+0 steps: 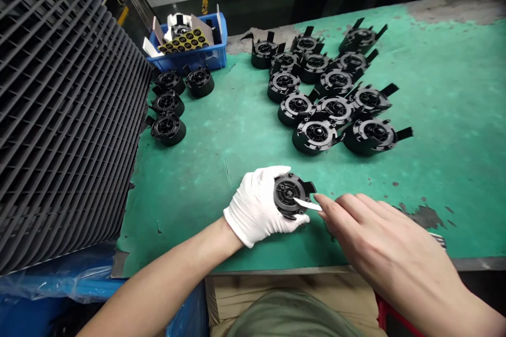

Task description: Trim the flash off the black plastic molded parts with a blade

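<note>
My left hand (259, 202), in a white glove, grips a round black plastic housing (286, 195) from its left side, thumb and fingers curved round the rim. The housing's ribbed face points up, and a flat black tab sticks out at its right. In my bare right hand (371, 231) is a knife (310, 204) with a slim, pale, curved blade. Its tip meets the housing's face near the centre. Most of the handle is hidden inside my closed fingers. A shiny metal end (438, 240) shows beyond the hand; I cannot tell whether it belongs to the knife.
Several similar black housings (316, 134) stand grouped at the back right of the green mat (221, 168). More housings (168, 129) stand at the left, before a blue bin (215, 58) with yellow-and-black stickers (185, 42). Stacked dark grids (67, 116) rise along the left edge.
</note>
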A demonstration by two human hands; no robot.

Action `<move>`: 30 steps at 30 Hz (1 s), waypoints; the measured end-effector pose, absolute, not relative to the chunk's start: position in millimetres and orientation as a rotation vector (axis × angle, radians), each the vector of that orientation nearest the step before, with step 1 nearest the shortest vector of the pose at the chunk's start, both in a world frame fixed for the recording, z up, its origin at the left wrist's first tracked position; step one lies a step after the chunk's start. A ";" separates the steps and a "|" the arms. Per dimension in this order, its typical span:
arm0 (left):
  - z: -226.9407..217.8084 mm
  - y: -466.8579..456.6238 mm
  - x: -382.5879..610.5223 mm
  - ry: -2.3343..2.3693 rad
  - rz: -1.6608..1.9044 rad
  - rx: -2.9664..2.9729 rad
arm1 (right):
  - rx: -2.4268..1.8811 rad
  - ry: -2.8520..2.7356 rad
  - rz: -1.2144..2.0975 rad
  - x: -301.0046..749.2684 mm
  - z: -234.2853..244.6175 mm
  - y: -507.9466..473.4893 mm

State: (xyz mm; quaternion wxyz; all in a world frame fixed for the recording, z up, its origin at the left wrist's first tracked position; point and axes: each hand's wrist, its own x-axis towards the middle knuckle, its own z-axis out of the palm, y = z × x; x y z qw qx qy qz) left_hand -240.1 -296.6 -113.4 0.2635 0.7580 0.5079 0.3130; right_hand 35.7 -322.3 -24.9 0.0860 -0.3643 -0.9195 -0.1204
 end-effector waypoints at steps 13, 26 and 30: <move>-112.7 -297.8 -241.5 1.344 0.814 2.111 | -1.166 -2.712 -0.178 50.3 -24.4 -317.2; -81.1 -275.6 -289.3 0.828 0.618 2.115 | -1.004 -2.644 0.402 85.0 -39.6 -261.7; -84.1 -274.7 -270.8 0.955 0.588 2.157 | -0.837 -2.749 0.314 90.7 -58.5 -247.7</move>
